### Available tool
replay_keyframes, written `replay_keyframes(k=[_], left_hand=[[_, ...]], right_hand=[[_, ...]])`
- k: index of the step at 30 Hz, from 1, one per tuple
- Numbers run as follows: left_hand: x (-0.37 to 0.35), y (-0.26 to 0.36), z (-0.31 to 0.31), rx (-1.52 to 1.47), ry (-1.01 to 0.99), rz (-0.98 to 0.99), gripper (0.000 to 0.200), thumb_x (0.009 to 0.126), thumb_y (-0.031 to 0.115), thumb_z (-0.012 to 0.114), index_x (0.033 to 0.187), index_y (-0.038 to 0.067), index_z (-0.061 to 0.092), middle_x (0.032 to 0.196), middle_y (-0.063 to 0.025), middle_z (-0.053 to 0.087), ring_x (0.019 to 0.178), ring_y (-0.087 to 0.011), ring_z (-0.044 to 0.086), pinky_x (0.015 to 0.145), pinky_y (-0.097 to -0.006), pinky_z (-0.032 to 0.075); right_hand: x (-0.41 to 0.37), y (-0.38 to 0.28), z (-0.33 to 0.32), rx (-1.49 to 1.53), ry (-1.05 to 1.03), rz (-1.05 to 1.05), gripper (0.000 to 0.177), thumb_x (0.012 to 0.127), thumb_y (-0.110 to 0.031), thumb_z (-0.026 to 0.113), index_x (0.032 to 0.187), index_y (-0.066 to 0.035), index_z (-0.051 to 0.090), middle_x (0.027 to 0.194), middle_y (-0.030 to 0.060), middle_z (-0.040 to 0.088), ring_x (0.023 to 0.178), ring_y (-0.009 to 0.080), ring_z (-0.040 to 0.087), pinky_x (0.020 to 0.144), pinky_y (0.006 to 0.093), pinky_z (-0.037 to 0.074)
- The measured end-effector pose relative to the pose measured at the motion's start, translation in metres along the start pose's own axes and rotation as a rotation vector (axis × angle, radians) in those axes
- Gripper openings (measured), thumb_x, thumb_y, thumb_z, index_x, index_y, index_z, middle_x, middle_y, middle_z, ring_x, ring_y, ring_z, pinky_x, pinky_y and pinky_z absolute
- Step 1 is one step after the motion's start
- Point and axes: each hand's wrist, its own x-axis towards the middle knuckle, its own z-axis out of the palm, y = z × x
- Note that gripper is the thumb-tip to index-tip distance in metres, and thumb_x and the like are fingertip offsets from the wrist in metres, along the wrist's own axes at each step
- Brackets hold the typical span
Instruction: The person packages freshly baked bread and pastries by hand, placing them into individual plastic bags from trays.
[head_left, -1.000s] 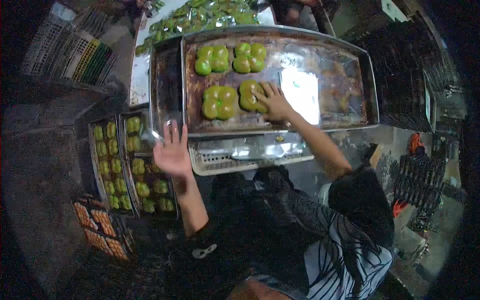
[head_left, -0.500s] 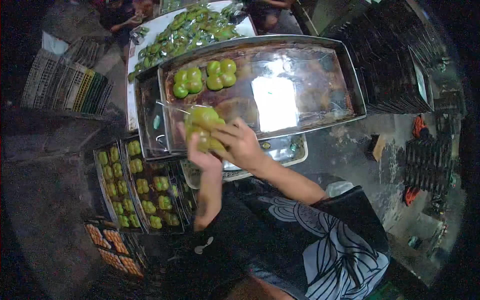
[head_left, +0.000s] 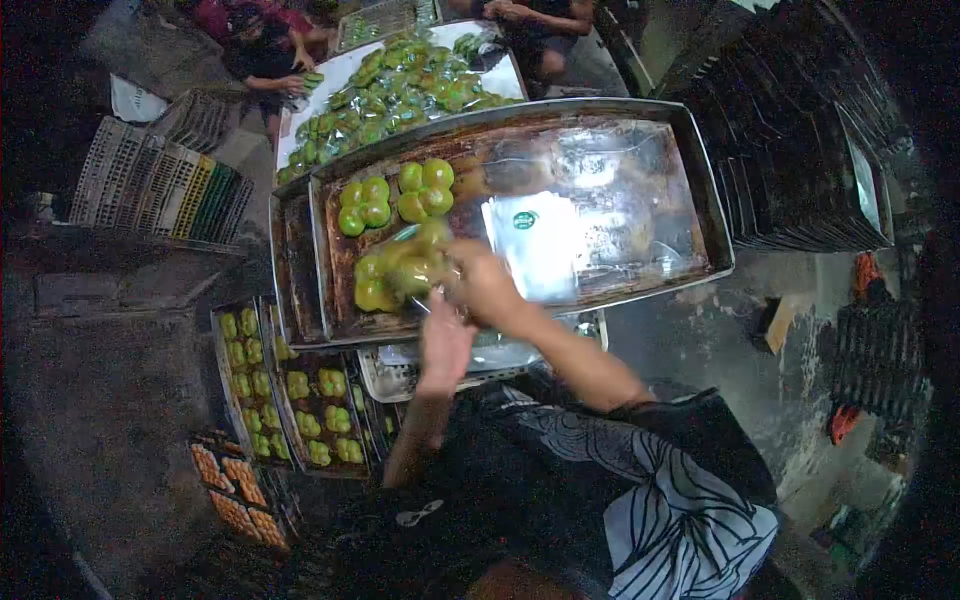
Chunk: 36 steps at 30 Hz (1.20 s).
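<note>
A clear plastic bag of green round fruits (head_left: pixel 378 287) is at the near left of a metal tray (head_left: pixel 708 190), smeared by motion. My right hand (head_left: pixel 484 288) is curled at the bag's right end. From below, my left hand (head_left: pixel 447 342) reaches to the same end, its fingers bunched close to the right hand's. Two finished-looking clusters of green fruits, a left one (head_left: pixel 364 205) and a right one (head_left: pixel 425 190), sit farther back in the tray. To the right of my hands lies flat clear plastic packaging (head_left: pixel 530 245) with a green label, bright with glare.
Behind the tray, a white table (head_left: pixel 503 80) holds a heap of bagged green fruits (head_left: pixel 400 90); people sit around it. Lower left stand trays of fruit clusters (head_left: pixel 325 415). Crates (head_left: pixel 150 185) are stacked left, dark trays (head_left: pixel 800 170) right. A pale basket (head_left: pixel 375 385) sits under the tray.
My hands have come down and slightly right with the bag of fruits, from raised above the tray's near left to close over it. The view has shifted, showing more of the people behind.
</note>
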Motion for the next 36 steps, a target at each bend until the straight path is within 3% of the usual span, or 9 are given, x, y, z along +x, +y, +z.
replay_keyframes(k=[3,5,9,11,22,27,30,33,36], left_hand=[[0.017,-0.043,-0.008,1.371,-0.314,0.568,0.02,0.073,0.013,0.057,0.087,0.0,0.053,0.084,-0.0199,0.053,0.083,-0.0252,0.053,0.069,-0.0332,0.044],[0.031,-0.072,-0.011,1.916,-0.346,0.56,0.019,0.071,0.014,0.056,0.082,-0.001,0.056,0.086,-0.0223,0.055,0.082,-0.03,0.055,0.069,-0.0346,0.045],[0.051,-0.064,-0.057,2.138,-0.611,0.658,0.019,0.071,0.02,0.053,0.074,0.003,0.06,0.076,-0.0132,0.061,0.065,-0.0271,0.059,0.058,-0.0359,0.047],[0.038,-0.022,-0.045,1.759,-0.644,0.221,0.016,0.069,0.021,0.057,0.075,0.007,0.061,0.072,-0.0099,0.061,0.064,-0.026,0.059,0.056,-0.0338,0.046],[-0.005,0.014,-0.034,0.867,-0.251,0.213,0.015,0.072,0.007,0.059,0.085,-0.001,0.061,0.075,-0.0074,0.054,0.07,-0.014,0.054,0.062,-0.0251,0.042],[-0.007,0.044,-0.075,0.984,-0.338,0.492,0.013,0.073,0.009,0.06,0.082,0.0,0.062,0.065,-0.0057,0.047,0.062,-0.0133,0.047,0.054,-0.0268,0.037],[-0.034,0.075,-0.079,1.175,-0.254,0.484,0.022,0.073,0.013,0.062,0.091,0.0,0.06,0.072,-0.0049,0.049,0.064,-0.0138,0.048,0.057,-0.0238,0.039],[-0.019,0.085,-0.096,0.626,-0.148,0.555,0.032,0.075,0.01,0.06,0.106,0.006,0.052,0.081,-0.0011,0.053,0.065,-0.0113,0.048,0.06,-0.0225,0.04],[0.017,0.124,-0.158,-0.152,-0.186,0.102,0.045,0.079,0.016,0.055,0.12,0.009,0.038,0.093,-0.0027,0.051,0.082,-0.0146,0.05,0.075,-0.0286,0.043]], right_hand=[[0.086,0.02,-0.015,0.045,0.325,-0.134,0.015,0.072,-0.012,0.058,0.068,0.002,0.057,0.06,0.0186,0.053,0.057,0.0368,0.052,0.056,0.0398,0.042],[0.127,0.02,-0.006,0.091,0.424,-0.355,0.025,0.073,-0.016,0.058,0.092,0.0,0.057,0.083,0.0199,0.057,0.077,0.0346,0.055,0.07,0.0381,0.043],[0.037,0.048,-0.009,0.174,-0.138,-0.286,0.026,0.07,-0.019,0.06,0.087,0.001,0.057,0.074,0.0171,0.059,0.072,0.0312,0.057,0.065,0.0376,0.044],[-0.035,0.06,-0.04,0.459,-0.802,0.288,0.03,0.074,-0.032,0.06,0.075,-0.002,0.059,0.065,0.0136,0.057,0.061,0.0245,0.056,0.06,0.0349,0.043],[-0.095,0.042,0.019,0.174,0.064,0.298,0.018,0.08,-0.012,0.048,0.093,-0.001,0.043,0.065,0.0199,0.055,0.059,0.035,0.055,0.052,0.0415,0.043],[-0.089,0.01,0.063,-0.031,-0.071,0.193,0.022,0.081,-0.018,0.05,0.094,-0.001,0.045,0.057,0.0138,0.053,0.045,0.0248,0.053,0.044,0.035,0.043],[-0.051,-0.002,0.075,1.283,-0.277,0.86,0.028,0.082,-0.018,0.05,0.107,-0.005,0.049,0.065,-0.0009,0.055,0.046,0.0064,0.05,0.037,0.0196,0.037],[-0.013,-0.062,0.114,1.417,0.13,0.427,0.049,0.086,-0.04,0.039,0.121,-0.005,0.036,0.099,0.0083,0.054,0.07,0.017,0.056,0.062,0.0251,0.048],[-0.033,-0.058,0.172,1.792,-0.27,0.672,0.046,0.086,-0.039,0.038,0.123,-0.012,0.032,0.117,0.0113,0.044,0.09,0.0256,0.053,0.082,0.0364,0.042]])
